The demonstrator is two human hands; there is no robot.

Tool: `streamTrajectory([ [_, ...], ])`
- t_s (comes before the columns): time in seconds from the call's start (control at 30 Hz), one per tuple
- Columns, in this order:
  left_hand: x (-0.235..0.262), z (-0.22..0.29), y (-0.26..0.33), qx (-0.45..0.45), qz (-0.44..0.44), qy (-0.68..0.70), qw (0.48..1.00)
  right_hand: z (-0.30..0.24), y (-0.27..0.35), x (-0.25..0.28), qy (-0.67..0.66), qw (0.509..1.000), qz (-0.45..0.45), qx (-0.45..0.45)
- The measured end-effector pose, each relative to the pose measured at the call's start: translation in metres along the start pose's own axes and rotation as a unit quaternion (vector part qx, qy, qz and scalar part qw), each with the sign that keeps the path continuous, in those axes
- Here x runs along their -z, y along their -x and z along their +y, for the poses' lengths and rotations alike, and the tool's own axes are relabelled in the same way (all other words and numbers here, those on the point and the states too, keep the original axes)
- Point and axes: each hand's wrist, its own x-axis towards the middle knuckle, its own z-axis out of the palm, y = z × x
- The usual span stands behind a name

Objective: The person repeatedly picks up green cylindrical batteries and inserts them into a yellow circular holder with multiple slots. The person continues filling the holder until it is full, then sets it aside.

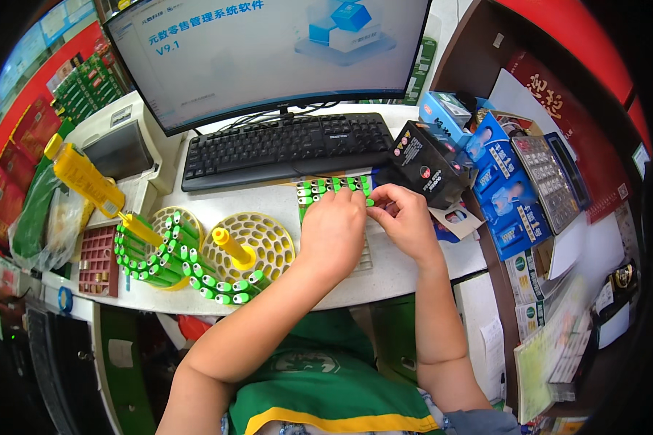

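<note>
Left hand (334, 230) curls palm-down over the near side of a block of green pieces (315, 191) in front of the keyboard (290, 150). Right hand (406, 221) adjoins, thumb and forefinger drawn near together. Monitor (268, 80) carries blue lettering; black box (422, 167), white print. Left fingertips hidden; grip of either hand cannot be determined.

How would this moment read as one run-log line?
left hand: at green lighters | right hand: alongside, near lighters' right end | yellow perforated racks: further left | keyboard: behind lighters
</note>
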Motion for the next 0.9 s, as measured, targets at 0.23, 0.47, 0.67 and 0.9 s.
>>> streamTrajectory([
  [0.23,0.020,0.007,0.001,0.002,0.056,0.066,0.996,-0.009,0.005,0.007,-0.031,0.997,0.007,0.068],
  [0.47,0.083,0.002,0.028,0.001,0.054,0.169,0.984,-0.061,0.012,0.013,-0.072,0.984,-0.072,0.144],
  [0.67,0.116,-0.012,0.081,0.016,0.053,0.096,0.994,-0.074,0.024,-0.030,-0.137,0.963,-0.166,0.162],
  [0.9,0.112,-0.033,0.123,-0.005,0.126,-0.015,0.992,-0.074,0.034,-0.076,-0.122,0.956,-0.163,0.213],
])
